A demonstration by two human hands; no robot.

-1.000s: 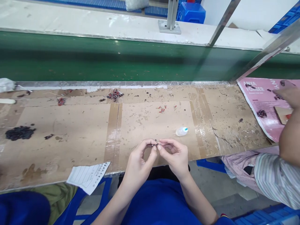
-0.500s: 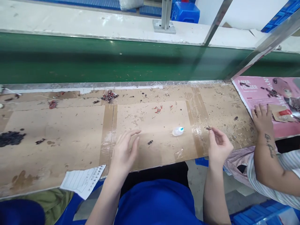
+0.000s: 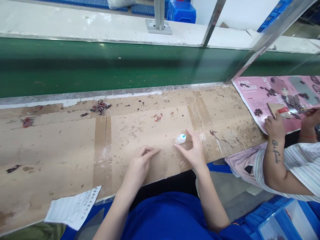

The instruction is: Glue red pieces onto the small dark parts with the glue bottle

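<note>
My left hand (image 3: 140, 165) is just above the cardboard, its thumb and fingers pinched together. Whatever lies between those fingertips is hidden or too small to make out. To its right, my right hand (image 3: 195, 151) has thumb and index finger spread around a small white bottle (image 3: 180, 138) with a blue tip. The thumb tip is close to the bottle's lower side; I cannot tell whether it touches. Beyond the bottle lie several small red pieces (image 3: 157, 117). A small dark part with a thin strand (image 3: 213, 132) rests to the right of my right hand.
Cardboard (image 3: 140, 133) covers the bench. A pile of dark and red parts (image 3: 100, 106) lies at back left, with a red bunch (image 3: 27, 122) further left. A paper sheet (image 3: 72, 206) overhangs the front edge. At right, a co-worker's hand (image 3: 275, 126) rests by a pink poster (image 3: 246, 96).
My right hand has left the small dark part on the cardboard and moved left to the bottle, opening. My left hand has closed its fingers; the dark piece near it no longer shows. The view shifted right.
</note>
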